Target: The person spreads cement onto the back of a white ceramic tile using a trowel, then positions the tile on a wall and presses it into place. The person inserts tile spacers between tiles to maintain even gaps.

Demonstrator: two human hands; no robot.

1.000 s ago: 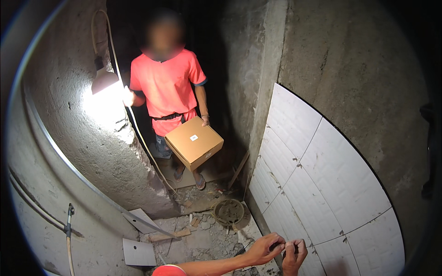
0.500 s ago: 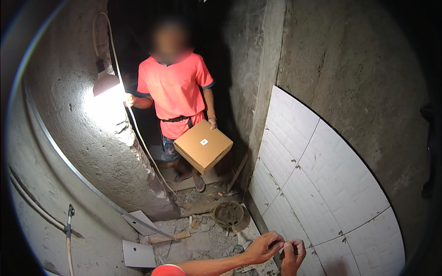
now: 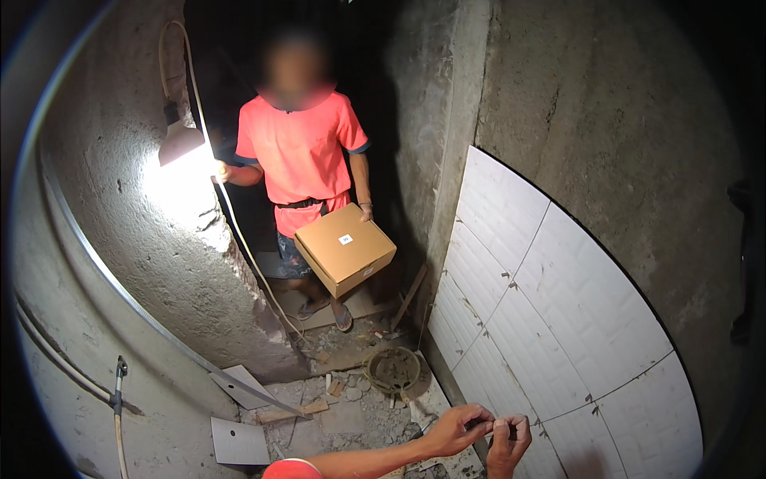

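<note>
My left hand [image 3: 456, 431] reaches in from the lower edge, its forearm bare below a red sleeve. Close beside it is my right hand [image 3: 509, 447], and their fingertips meet in a pinch. Both hands are closed; anything between the fingers is too small or hidden to make out. They are in front of the lower part of a wall with large white tiles [image 3: 550, 335]. Small dark pieces [image 3: 511, 281] stick out at several tile joints.
Rubble and a round mortar-filled tub [image 3: 392, 370] lie on the floor. Facing me, a person in a red shirt [image 3: 299, 152] holds a cardboard box [image 3: 347, 246] and touches the cord of a bright lamp [image 3: 182, 144]. Cut white tiles [image 3: 239, 441] lean at the left.
The person's cardboard box has swung slightly to the left and turned a little. My hands stay together in nearly the same place, with a slight shift of the fingers.
</note>
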